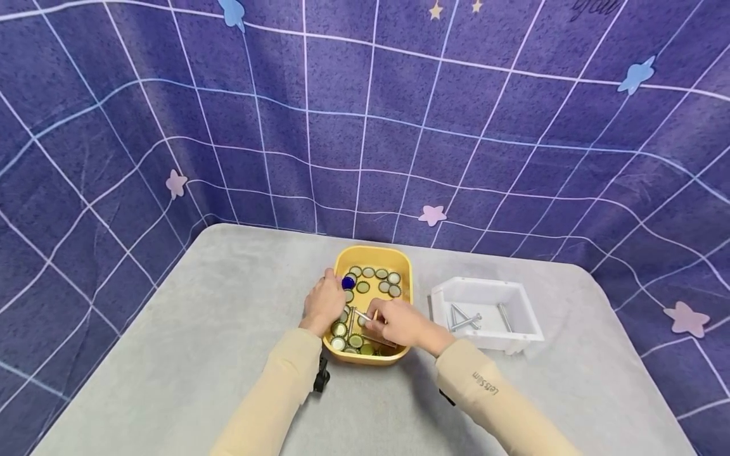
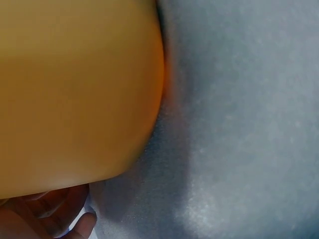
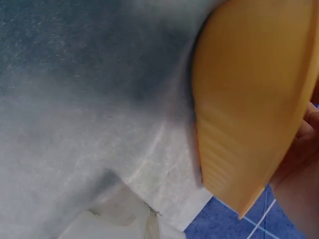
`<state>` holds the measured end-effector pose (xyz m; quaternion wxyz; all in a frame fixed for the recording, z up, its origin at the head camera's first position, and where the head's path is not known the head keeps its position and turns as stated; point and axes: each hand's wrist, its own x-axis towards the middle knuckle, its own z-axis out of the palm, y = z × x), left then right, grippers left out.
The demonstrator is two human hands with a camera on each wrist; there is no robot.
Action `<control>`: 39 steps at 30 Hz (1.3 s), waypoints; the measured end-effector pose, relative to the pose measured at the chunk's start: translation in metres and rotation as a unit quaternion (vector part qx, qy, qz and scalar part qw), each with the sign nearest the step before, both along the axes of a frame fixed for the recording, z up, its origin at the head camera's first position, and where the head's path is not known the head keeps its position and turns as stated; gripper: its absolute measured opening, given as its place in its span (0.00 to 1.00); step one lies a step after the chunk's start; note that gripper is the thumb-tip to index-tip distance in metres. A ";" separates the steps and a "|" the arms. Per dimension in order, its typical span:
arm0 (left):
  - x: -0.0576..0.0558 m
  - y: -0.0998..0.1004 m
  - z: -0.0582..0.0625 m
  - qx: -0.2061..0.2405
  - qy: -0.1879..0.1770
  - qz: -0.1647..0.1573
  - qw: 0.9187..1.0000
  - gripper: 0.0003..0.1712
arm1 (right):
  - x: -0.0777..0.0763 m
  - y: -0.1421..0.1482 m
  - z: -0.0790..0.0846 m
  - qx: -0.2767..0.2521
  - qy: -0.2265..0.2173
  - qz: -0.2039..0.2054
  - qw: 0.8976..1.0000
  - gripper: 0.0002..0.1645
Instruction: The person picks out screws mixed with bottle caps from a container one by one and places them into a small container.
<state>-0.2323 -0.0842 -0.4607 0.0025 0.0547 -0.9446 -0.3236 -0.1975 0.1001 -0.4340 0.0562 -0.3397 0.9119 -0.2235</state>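
In the rounded yellow plastic bin (image 1: 371, 359), the right hand (image 1: 397, 322) pinches a silver metal bolt (image 1: 360, 315) among round bottle caps (image 1: 381, 273); the left hand (image 1: 324, 302) grips the bin's left side. Right of it stands a white plastic tray (image 1: 496, 342).

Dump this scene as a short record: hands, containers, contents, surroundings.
left_hand: left hand grips the left side of the yellow bin
right_hand: right hand reaches into the yellow bin, pinching a silver bolt
yellow_bin_contents: many bottle caps, including a blue cap
white_bin: white bin, right of the yellow bin
white_bin_contents: several loose bolts
surface: grey table
backdrop: purple cloth with grid lines and stars
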 end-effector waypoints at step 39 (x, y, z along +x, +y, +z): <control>-0.001 -0.001 -0.003 -0.004 -0.011 -0.004 1.000 0.22 | -0.025 0.079 0.060 -0.131 -0.144 -0.085 0.977 0.10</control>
